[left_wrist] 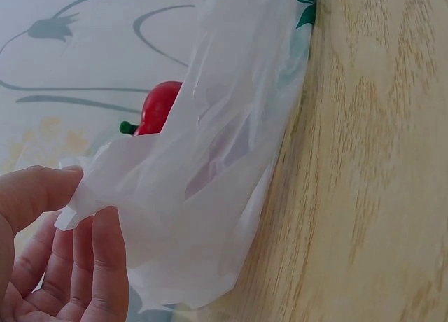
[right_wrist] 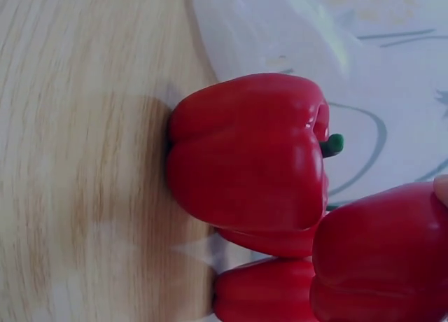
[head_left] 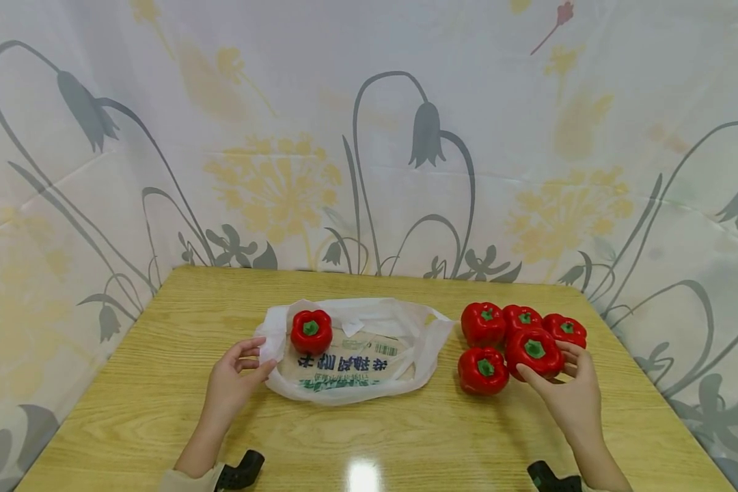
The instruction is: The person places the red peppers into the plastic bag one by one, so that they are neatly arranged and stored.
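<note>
Left grip point(head_left: 235, 372) pinches filmy bag point(head_left: 429, 352), right grip point(head_left: 570, 388) glossy lobed pepper point(head_left: 525, 357).

Peppers point(head_left: 519, 359): glossy red, stems point(head_left: 535, 349) green. Bag point(head_left: 432, 345): translucent white, dark-blue lettering point(head_left: 344, 363), green print point(head_left: 344, 383). Worktop point(head_left: 375, 437): yellow-brown wood grain. Backdrop point(head_left: 307, 89): whitish, grey bellflower pattern, yellow flower heads. Sleeves point(head_left: 187, 481): beige. Wrist devices point(head_left: 244, 471): black.

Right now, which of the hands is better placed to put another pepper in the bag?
Probably the right hand: it holds a red pepper beside four other peppers, while the left hand pinches the edge of the white bag.
</note>
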The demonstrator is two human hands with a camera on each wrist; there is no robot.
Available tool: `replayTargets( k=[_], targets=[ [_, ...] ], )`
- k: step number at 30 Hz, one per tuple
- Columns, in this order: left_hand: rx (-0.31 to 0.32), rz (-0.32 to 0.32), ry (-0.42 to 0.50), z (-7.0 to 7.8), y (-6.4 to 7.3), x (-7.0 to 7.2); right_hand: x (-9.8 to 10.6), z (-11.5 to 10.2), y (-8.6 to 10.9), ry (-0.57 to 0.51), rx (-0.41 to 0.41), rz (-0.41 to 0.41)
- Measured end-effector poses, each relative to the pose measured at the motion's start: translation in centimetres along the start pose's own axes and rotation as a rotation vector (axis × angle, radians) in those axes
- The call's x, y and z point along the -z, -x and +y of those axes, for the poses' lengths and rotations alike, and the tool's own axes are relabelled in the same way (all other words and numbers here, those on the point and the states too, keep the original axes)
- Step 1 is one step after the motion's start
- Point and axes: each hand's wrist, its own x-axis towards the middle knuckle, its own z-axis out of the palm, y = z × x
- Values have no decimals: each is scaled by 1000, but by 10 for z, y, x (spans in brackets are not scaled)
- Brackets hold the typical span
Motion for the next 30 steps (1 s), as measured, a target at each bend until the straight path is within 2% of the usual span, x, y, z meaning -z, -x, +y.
replayTargets(
  k=[11, 19, 30],
  targets=[
    [15, 2, -2, -2, -1, -1, -5, -6, -1, -40, 52, -2],
    [22, 0, -4, -2, 0, 0, -7, -16, 4, -34, 39, -32],
    [5, 9, 6, 1, 0, 0, -13, -23, 4, -66, 76, -32]
  ],
)
